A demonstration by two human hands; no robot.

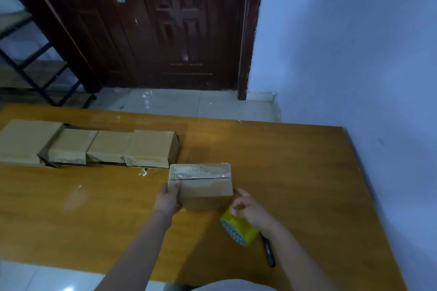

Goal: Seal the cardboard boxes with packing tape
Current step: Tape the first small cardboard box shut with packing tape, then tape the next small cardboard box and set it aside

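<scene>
Near the counter's [295, 160] middle, the left hand [168, 198] grasps the box [203, 186], its seam seemingly taped; the right hand [248, 208] clasps the tape roll [238, 229]. Four boxes [89, 146] lie behind, their sealing unclear.

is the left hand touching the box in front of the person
Touching. The head view shows the left hand gripping the left end of the cardboard box, its thumb lying on the box's top face near the seam, with no gap between them.

five cardboard boxes [200, 186], one tape roll [238, 229], one knife [269, 253]
</scene>
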